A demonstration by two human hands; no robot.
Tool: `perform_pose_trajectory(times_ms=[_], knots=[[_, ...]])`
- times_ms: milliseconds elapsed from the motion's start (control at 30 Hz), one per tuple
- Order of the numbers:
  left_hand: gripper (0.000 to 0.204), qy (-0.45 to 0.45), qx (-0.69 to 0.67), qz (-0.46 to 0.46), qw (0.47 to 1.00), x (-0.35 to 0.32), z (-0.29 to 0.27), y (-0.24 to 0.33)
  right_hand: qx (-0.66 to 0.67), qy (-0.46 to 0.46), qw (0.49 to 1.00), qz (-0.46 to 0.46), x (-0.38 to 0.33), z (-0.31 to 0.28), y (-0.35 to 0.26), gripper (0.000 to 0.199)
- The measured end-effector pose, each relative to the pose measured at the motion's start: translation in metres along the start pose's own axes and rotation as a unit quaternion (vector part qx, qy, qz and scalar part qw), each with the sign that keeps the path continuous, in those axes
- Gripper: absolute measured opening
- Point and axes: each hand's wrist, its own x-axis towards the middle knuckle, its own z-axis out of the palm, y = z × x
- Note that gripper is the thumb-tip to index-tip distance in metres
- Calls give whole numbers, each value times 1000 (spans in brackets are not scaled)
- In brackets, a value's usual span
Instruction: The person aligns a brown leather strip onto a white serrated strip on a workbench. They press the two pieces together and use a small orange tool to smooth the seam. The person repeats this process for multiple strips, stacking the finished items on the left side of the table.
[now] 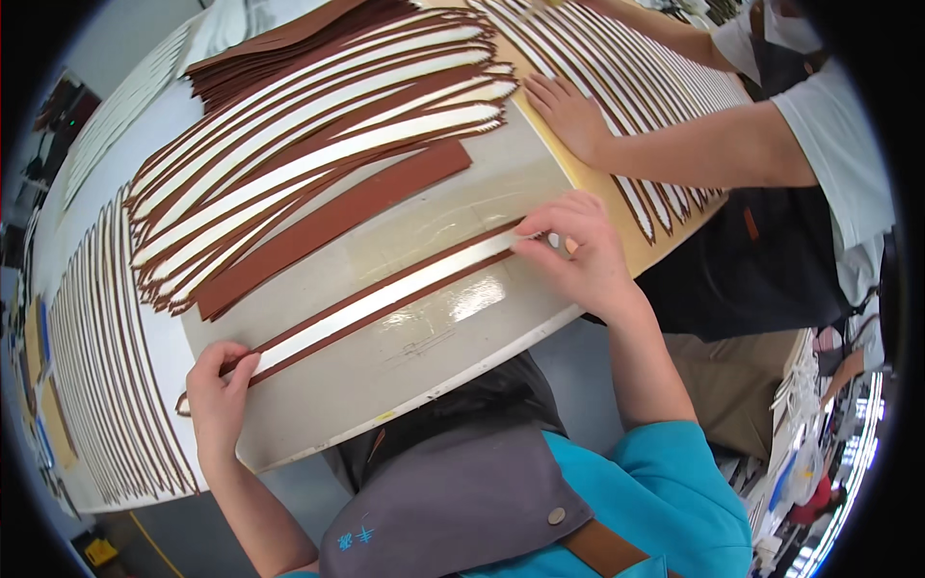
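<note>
Left hand pins one end of the long brown-edged white strip on the counter, right hand pinches the far end, fingers clenched on it. Laying-down step, it seems; next calls for smoothing it flat, aligned.

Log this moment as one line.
left hand pressing strip end | right hand pinching other end | brown-edged white strip flat on table

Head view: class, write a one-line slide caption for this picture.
Left hand and right hand press the ends of a brown-edged white strip on the table; a co-worker's hand rests beside the stacked strips.
</note>
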Motion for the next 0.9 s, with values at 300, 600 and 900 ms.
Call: perform_pose_trajectory(times_ms=[300,600,900], knots=[[10,-7,-36,-26,999,8,-7,-13,-108,-24,992,60,-54,9,15,55],[11,-20,-35,-21,999,16,-15,2,-131,-16,987,90,-46,12,35,58],[11,-50,-33,-15,998,27,1,8,-113,18,985,129,-51,11,48,53]])
